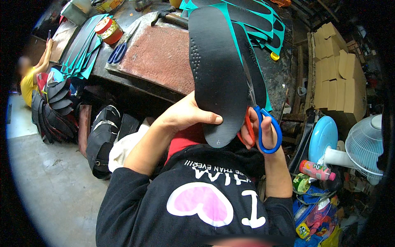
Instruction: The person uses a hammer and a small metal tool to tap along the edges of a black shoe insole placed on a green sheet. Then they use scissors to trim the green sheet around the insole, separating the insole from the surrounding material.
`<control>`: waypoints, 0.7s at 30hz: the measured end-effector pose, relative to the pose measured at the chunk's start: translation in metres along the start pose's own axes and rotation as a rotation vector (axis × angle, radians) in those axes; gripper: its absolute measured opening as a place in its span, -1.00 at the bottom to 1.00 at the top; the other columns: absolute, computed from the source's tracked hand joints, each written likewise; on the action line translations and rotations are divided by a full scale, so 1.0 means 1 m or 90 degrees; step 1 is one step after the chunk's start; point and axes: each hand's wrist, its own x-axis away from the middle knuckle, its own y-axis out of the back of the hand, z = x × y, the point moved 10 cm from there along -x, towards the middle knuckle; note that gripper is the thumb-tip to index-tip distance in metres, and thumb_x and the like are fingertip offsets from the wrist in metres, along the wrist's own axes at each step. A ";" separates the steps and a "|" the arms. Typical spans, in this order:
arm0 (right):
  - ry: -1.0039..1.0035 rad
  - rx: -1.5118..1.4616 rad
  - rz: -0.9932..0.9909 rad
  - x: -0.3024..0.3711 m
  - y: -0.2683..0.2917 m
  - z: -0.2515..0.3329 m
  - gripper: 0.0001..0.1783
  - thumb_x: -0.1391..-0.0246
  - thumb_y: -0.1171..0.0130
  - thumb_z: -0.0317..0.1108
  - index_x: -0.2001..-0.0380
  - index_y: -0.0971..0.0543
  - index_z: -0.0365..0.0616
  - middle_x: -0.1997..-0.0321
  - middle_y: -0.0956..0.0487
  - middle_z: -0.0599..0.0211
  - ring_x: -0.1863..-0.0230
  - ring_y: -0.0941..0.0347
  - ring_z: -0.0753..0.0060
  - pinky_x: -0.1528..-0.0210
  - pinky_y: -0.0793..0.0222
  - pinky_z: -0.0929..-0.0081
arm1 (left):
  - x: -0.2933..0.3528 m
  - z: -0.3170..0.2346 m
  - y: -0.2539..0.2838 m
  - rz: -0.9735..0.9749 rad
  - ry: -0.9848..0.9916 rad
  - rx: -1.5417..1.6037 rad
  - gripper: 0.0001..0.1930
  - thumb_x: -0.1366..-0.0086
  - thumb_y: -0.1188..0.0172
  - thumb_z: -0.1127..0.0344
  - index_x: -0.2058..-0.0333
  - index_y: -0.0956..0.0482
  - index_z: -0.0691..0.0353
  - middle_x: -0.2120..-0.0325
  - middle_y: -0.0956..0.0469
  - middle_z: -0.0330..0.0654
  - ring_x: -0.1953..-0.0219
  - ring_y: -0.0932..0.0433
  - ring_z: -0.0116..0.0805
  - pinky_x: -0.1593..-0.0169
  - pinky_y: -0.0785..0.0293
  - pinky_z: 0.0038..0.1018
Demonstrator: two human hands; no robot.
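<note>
My left hand grips the lower end of a long black shoe insole, thumb lying across its face. Raised dots run along the insole's left edge. In my right hand is a pair of scissors with one blue and one red handle loop; fingers pass through the loops. Its blades lie along the insole's right edge, pointing away from me. Behind that edge shows a black-and-teal sheet with another insole shape. How far the blades are apart is hard to make out.
On the dark workbench are a reddish slab, a hammer, dark-handled scissors, a red-lidded jar and teal-edged sheets. Cardboard and a fan stand at right. A person in yellow is far left.
</note>
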 end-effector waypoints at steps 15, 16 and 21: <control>-0.044 0.000 0.020 -0.002 -0.006 -0.006 0.15 0.10 0.22 0.65 -0.12 -0.33 -0.29 0.69 -0.40 0.45 0.71 -0.31 0.64 0.65 -0.23 0.68 | -0.013 -0.066 0.014 -0.239 -0.384 -0.021 -0.29 -0.12 -0.35 0.47 -0.20 -0.18 0.28 -0.01 -0.45 -0.10 -0.04 -0.46 -0.33 -0.14 -0.38 -0.37; -0.039 0.005 0.012 -0.002 -0.005 -0.005 0.17 0.11 0.22 0.66 -0.17 -0.30 -0.28 0.68 -0.40 0.45 0.71 -0.30 0.64 0.65 -0.22 0.68 | -0.014 -0.063 0.013 -0.233 -0.379 0.006 -0.29 -0.13 -0.35 0.47 -0.21 -0.17 0.27 -0.01 -0.44 -0.10 -0.04 -0.46 -0.33 -0.13 -0.38 -0.37; -0.065 0.016 0.028 0.004 -0.004 -0.012 0.24 0.13 0.22 0.68 -0.25 -0.26 -0.29 0.67 -0.39 0.45 0.72 -0.25 0.67 0.69 -0.16 0.70 | -0.014 -0.057 0.014 -0.210 -0.342 0.050 -0.28 -0.13 -0.36 0.44 -0.22 -0.16 0.26 0.00 -0.45 -0.11 -0.02 -0.47 -0.35 -0.10 -0.42 -0.37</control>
